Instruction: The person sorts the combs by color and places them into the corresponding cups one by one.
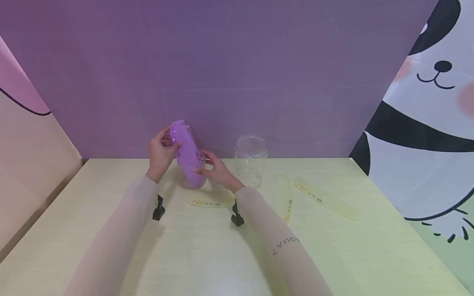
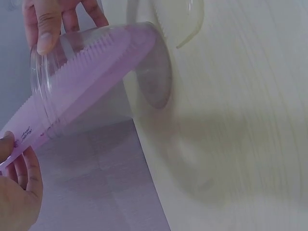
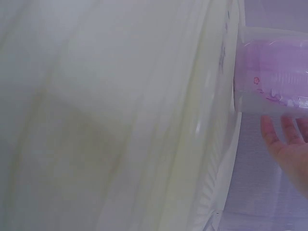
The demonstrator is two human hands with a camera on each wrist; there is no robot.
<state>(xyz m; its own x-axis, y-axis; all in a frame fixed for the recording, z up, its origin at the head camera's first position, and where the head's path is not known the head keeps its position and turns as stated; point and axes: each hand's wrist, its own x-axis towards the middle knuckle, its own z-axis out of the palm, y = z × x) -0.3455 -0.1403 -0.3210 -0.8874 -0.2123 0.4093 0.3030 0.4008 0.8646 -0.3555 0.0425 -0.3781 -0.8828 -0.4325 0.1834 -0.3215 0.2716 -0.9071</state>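
Purple combs [image 1: 187, 148] stand tilted in a clear jar [image 2: 155, 89], their upper ends leaning left out of its mouth. My left hand [image 1: 161, 154] pinches the combs near their top, thumb in front and fingers behind. Around the jar's side close to its rim, my right hand [image 1: 218, 170] holds it, thumb on the near side. In the left wrist view the jar lies slantwise across the picture, with the combs reaching down to its base. The right wrist view catches the jar's lower part and some fingers [image 3: 272, 137] beside it.
A second clear jar [image 1: 251, 158] stands right of my right hand, near the purple back wall [image 1: 237, 74]. Three cream combs lie on the table [image 1: 192, 255]: one comb [image 1: 211, 201] between my wrists, another [image 1: 283, 195] beside my right forearm, the third [image 1: 327, 200] farther right.
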